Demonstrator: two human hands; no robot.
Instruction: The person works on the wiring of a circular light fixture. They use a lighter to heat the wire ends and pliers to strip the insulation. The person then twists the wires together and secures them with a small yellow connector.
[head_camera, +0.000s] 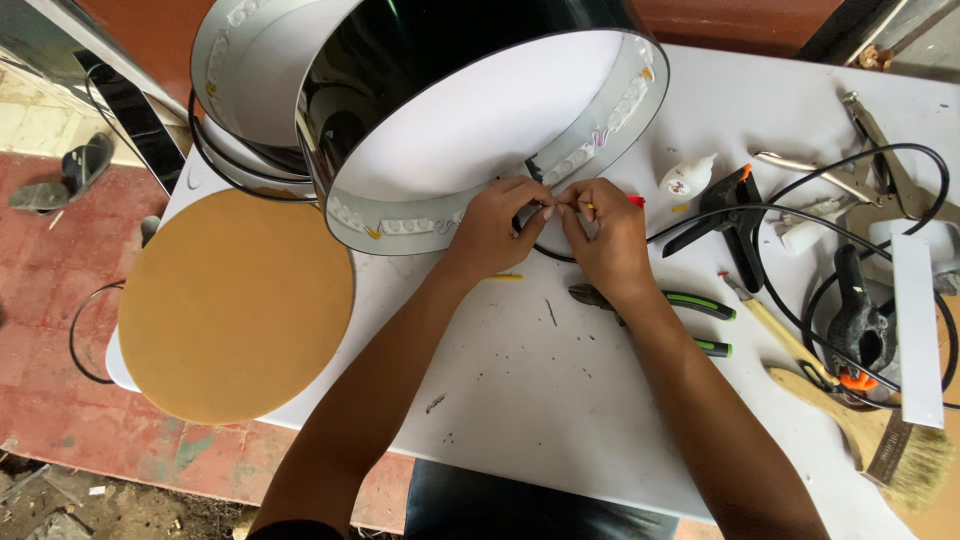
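head view looks down on a large drum-shaped lamp shade (480, 130), black outside and white inside, lying on its side on the white table (540, 420). its lower rim, lined with a strip of small white led modules (400, 226), sits just in front of both hands. the left hand (495, 228) is curled, its fingertips pinched on thin wires at the rim. the right hand (605, 240) is likewise closed, thumb and forefinger pinching the same small wire ends; the 2 hands touch at the fingertips, right against the shade's edge. a black cable (800, 205) runs from under the hands off to the right.

just below the right wrist lie green-handled pliers (680, 305). further right are a black spring clamp with orange tips (735, 210), a small white glue bottle (688, 178), a second black clamp (858, 330), a paint brush with a wooden handle (880, 430) and a flat white strip (918, 330). to the left of the arms a round tan disc (235, 305) rests on the table, overhanging its edge. a second shade (250, 70) stands behind the first.
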